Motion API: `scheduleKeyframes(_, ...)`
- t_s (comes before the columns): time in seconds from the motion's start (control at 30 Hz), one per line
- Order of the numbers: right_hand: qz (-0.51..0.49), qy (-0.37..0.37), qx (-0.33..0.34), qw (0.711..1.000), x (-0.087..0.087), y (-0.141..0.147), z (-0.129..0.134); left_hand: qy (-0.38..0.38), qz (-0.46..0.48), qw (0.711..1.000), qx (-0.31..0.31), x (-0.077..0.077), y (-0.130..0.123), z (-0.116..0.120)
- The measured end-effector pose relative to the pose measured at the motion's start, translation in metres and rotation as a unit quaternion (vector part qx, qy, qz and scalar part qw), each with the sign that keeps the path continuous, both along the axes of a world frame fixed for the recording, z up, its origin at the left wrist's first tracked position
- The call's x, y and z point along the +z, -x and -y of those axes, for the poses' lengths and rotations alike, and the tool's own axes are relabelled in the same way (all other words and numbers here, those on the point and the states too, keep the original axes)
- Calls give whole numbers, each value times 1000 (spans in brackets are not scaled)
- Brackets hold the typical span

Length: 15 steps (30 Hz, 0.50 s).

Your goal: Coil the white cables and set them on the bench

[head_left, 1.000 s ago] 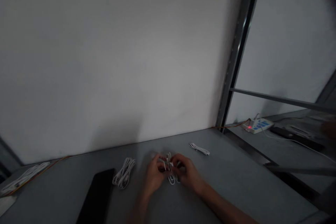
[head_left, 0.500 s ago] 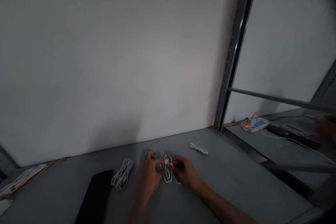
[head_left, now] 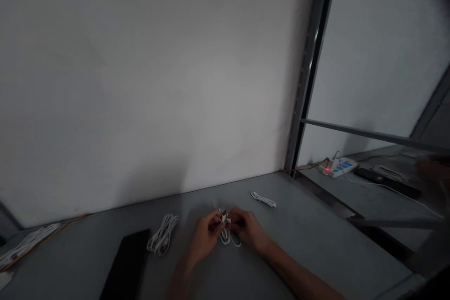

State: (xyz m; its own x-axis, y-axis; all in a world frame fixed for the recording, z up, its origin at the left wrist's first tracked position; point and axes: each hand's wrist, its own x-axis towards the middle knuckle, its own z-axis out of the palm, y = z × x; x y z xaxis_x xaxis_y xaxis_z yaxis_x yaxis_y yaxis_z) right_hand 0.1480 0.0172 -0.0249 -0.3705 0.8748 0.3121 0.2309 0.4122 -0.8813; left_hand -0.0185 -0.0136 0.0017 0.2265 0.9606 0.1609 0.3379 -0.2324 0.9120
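Between my hands is a looped white cable (head_left: 225, 236), low in the middle of the head view, its coils hanging down toward the grey tabletop. My left hand (head_left: 206, 233) pinches the bundle from the left side, fingers closed near its upper part. From the right, my right hand (head_left: 247, 229) grips the same bundle with thumb and fingers together. Light-coloured ends and a small brownish bit show between the fingertips; what they are is too small to tell. To the left lies a bigger coiled white cable (head_left: 163, 235). A small tied white cable (head_left: 262, 199) rests to the right, beyond my right hand.
A black flat object (head_left: 125, 265) lies at the front left. More white cables (head_left: 28, 245) and a thin coloured wire are at the far left. Past the metal post (head_left: 303, 122), a power strip (head_left: 338, 167) glows red; a blurred hand (head_left: 432, 171) shows at the right edge.
My left hand has closed in from spread fingers to a pinch on the white cable bundle. My right hand stays on the bundle. The view has shifted slightly.
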Motion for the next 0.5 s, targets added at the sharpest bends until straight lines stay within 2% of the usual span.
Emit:
scheduleKeyframes(0.13,18,-41,18,999,4,-2,2,-18,-24,999,19,-7,0,-2)
scheduleKeyframes(0.27,23,-38,22,999,6,-2,4,-15,-17,999,28,-11,4,-4)
scheduleKeyframes(0.43,22,-52,-5,998,0,1,2,16,9,1000,24,-12,11,-8)
scheduleKeyframes(0.5,18,-37,-7,999,-1,2,2,37,13,998,40,-12,12,-9)
